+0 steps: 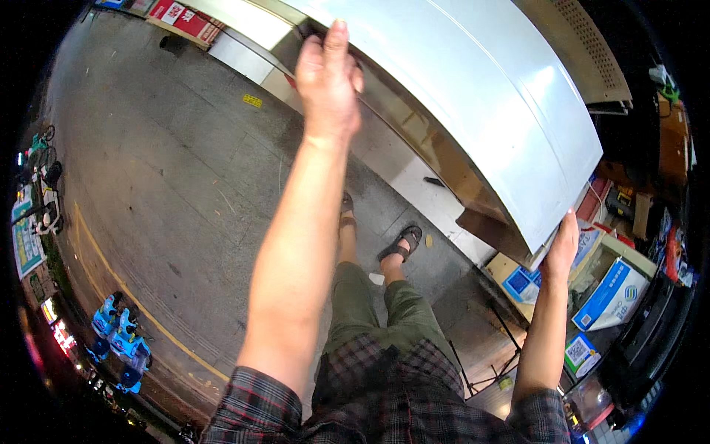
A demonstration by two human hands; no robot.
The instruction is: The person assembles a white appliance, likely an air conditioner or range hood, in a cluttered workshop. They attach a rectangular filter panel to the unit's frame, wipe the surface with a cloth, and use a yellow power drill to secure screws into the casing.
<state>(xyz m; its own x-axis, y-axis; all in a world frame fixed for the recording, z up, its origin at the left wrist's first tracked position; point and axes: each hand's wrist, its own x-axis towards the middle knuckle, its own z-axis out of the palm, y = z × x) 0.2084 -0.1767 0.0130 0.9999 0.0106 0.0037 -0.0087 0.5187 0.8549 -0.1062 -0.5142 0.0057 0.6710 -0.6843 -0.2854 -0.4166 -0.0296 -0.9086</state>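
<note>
A large, glossy white metal panel (473, 96) with a folded edge reaches from the top of the view down to the right, tilted in front of me. At its upper left edge, my left hand (329, 89) is closed around the rim with the thumb upward, slightly blurred. My right hand (563, 248) grips the panel's lower right corner, its fingers partly hidden. Beneath the panel a brown, shaded underside shows, and what it holds or rests on cannot be made out.
Grey paving (185, 148) lies to the left and under my feet. A cluttered stand on the right holds a blue and white box (610, 296) and a code card (582, 355). A perforated metal sheet (584, 44) is at the upper right. Blue bikes (122, 340) stand far left.
</note>
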